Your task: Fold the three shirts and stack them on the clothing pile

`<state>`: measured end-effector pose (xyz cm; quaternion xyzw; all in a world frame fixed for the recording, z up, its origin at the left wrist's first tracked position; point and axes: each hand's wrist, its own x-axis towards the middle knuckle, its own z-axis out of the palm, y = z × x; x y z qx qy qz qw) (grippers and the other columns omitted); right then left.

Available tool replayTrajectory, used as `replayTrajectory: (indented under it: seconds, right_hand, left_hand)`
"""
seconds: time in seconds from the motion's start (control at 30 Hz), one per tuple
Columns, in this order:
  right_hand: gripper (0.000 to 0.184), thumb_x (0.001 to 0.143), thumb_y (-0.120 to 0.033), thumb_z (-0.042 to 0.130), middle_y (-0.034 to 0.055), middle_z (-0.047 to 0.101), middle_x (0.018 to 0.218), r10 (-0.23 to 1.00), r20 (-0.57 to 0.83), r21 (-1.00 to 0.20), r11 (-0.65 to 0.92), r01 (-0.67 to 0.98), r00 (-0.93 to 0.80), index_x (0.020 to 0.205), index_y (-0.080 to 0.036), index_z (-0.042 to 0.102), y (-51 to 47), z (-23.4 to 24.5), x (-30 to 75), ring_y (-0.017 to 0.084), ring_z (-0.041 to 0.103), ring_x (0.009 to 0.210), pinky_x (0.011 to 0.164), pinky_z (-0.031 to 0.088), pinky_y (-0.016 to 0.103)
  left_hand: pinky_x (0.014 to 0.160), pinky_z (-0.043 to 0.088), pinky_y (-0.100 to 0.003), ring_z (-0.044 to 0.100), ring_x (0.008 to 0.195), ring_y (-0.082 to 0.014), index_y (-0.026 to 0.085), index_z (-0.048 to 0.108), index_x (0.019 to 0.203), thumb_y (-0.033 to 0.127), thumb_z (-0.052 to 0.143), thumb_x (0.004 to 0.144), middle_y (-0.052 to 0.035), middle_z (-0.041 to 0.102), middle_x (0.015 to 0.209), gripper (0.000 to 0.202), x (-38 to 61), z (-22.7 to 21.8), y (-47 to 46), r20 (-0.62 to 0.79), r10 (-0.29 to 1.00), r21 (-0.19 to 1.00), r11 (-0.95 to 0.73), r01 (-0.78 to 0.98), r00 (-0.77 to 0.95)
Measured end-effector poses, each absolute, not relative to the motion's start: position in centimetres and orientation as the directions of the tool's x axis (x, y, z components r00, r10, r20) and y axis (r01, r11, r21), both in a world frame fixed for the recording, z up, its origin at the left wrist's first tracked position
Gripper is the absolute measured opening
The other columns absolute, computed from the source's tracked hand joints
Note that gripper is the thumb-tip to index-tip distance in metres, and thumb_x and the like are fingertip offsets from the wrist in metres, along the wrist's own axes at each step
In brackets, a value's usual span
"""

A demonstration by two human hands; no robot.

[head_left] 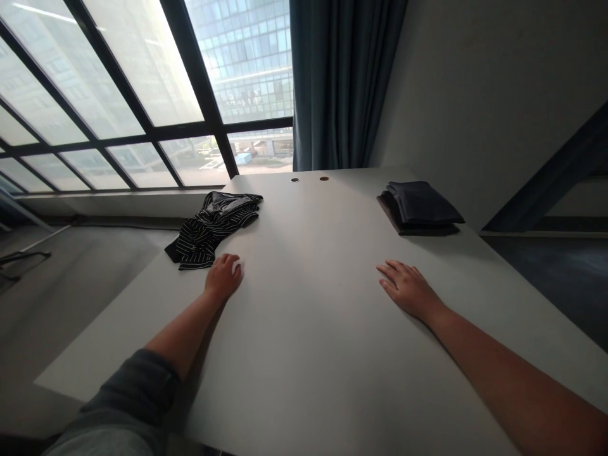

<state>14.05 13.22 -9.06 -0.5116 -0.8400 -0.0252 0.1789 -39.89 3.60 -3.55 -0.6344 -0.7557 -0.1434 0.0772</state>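
Observation:
On the left of the white table (304,316) lies a crumpled black garment with thin white stripes (213,225), partly at the table's left edge. My left hand (224,277) rests on the tabletop just at the near end of that garment, its fingers loosely curved and apart, holding nothing. Whether its fingertips touch the cloth I cannot tell. At the far right sits a stack of folded dark clothes (420,206), navy on top and black beneath. Nearer to me than the stack, my right hand (409,288) lies palm down with fingers stretched out, nothing in it.
Two round cable holes (323,178) are set in the table near its far edge. Behind stand a large framed window (156,133) and a dark blue curtain (344,82). A grey wall (494,95) rises at the right. Dark chair or stand legs (23,256) show on the floor at left.

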Motion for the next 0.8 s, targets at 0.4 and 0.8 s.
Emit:
replayTrajectory:
  seconds: [0.4, 0.8]
  right_hand:
    - [0.039, 0.097, -0.039, 0.05, 0.012, 0.067, 0.133, 0.84, 0.382, -0.167, 0.472, 0.866, -0.385, 0.126, -0.025, 0.073, 14.0, -8.5, 13.7, 0.032, 0.061, 0.121, 0.106, 0.045, 0.049]
    - [0.037, 0.097, -0.036, 0.052, 0.0117, 0.067, 0.133, 0.848, 0.366, -0.177, 0.467, 0.866, -0.382, 0.125, -0.025, 0.073, 13.9, -8.1, 13.6, 0.03, 0.062, 0.12, 0.106, 0.047, 0.047]
  left_hand:
    - [0.1, 0.047, -0.056, 0.056, 0.127, -0.0446, 0.015, 0.041, 0.157, 0.049, 0.051, 0.096, -0.0271, 0.054, 0.145, 0.071, -53.1, -1.1, 11.2, 0.112, 0.649, 0.18, 0.731, 0.658, -0.752]
    - [0.1, 0.045, -0.053, 0.051, 0.127, -0.0392, 0.022, 0.07, 0.123, 0.044, 0.049, 0.099, -0.0154, 0.056, 0.143, 0.038, -44.3, 0.9, 10.5, 0.344, 0.769, 0.175, 0.51, 0.842, -0.538]
